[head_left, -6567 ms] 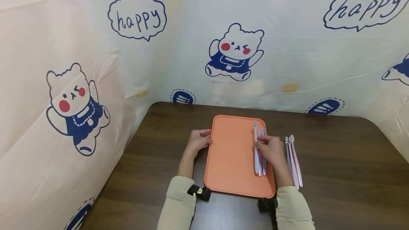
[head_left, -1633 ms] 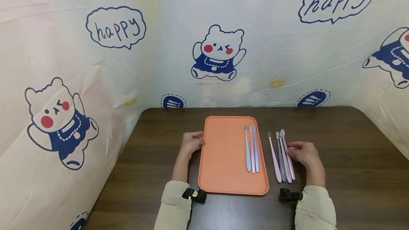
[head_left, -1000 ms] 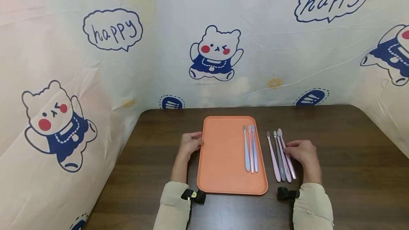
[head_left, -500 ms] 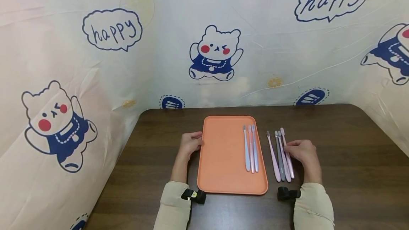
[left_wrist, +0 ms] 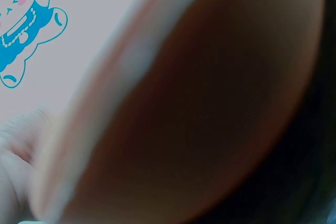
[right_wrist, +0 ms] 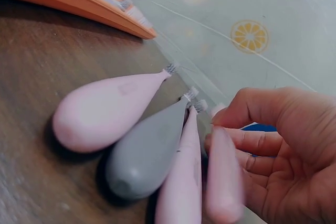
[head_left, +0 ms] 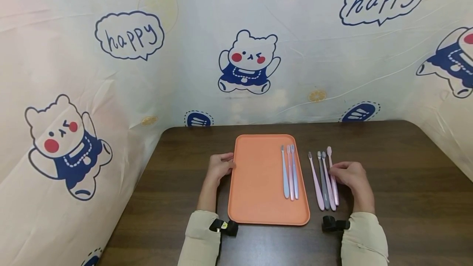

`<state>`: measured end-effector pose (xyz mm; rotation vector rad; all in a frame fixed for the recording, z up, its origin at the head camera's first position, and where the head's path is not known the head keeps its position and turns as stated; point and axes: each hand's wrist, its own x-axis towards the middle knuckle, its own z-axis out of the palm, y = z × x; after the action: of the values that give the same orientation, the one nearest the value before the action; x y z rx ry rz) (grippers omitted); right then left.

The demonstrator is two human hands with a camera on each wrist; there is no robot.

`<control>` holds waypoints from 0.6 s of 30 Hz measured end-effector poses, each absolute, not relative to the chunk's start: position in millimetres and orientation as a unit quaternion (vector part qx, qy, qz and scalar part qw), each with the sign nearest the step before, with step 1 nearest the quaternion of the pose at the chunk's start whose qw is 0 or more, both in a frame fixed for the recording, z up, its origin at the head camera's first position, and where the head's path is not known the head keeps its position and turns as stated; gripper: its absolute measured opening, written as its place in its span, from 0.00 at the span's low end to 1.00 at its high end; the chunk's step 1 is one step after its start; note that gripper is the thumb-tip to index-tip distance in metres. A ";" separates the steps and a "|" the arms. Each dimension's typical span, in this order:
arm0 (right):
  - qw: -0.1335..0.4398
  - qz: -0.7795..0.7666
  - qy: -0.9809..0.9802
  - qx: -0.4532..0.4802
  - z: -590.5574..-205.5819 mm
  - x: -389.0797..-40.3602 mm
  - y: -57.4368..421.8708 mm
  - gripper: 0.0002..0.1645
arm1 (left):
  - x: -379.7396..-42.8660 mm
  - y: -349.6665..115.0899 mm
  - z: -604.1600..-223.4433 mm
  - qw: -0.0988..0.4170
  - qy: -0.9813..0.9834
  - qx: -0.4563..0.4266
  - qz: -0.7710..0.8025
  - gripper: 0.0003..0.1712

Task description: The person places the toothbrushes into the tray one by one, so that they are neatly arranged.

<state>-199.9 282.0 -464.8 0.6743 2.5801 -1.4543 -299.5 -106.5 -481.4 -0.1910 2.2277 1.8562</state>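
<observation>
The right hand (head_left: 351,175) is pinching the rightmost pink toothbrush (right_wrist: 224,177) between thumb and forefinger, near the neck. That brush is lying immediately to the left of the palm, its bristle end pointing away from the person and its handle end reaching back toward them. Whether it is touching the worktop (head_left: 414,184), I cannot tell.

Just beside it, farther from the hand, a second pink toothbrush (right_wrist: 184,182) is lying on the worktop, then a grey toothbrush (right_wrist: 147,153) close against that one, then a pale pink toothbrush (right_wrist: 107,111) slightly apart and nearest the tray.

The orange tray (head_left: 258,184) is resting to the left of this group. Along its right side, well apart from the left hand (head_left: 219,166), a blue toothbrush (head_left: 285,180), a slim pink toothbrush (head_left: 291,180) and a lilac-blue toothbrush (head_left: 295,180) are lying in a row. The left hand is touching the tray's left rim; whether its fingers are curling round it, I cannot tell.
</observation>
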 end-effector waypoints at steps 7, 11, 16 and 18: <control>0.043 -0.521 0.825 0.216 -467.9 -199.8 282.0 0.27 | -299.2 -105.7 -481.2 0.116 0.760 -0.068 0.636 0.28; 0.039 -0.538 0.815 0.211 -469.0 -199.0 282.6 0.28 | -300.0 -105.8 -482.7 0.117 0.758 -0.066 0.638 0.28; 0.041 -0.559 0.802 0.204 -469.3 -199.3 285.2 0.31 | -301.0 -106.1 -484.2 0.118 0.757 -0.065 0.639 0.28; 0.039 -0.570 0.795 0.203 -468.8 -199.8 285.5 0.31 | -301.2 -106.3 -484.4 0.117 0.758 -0.064 0.639 0.28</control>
<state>-199.8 285.5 -468.8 0.6221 2.4381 -1.7486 -301.2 -106.3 -484.4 -0.1882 2.2177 1.8686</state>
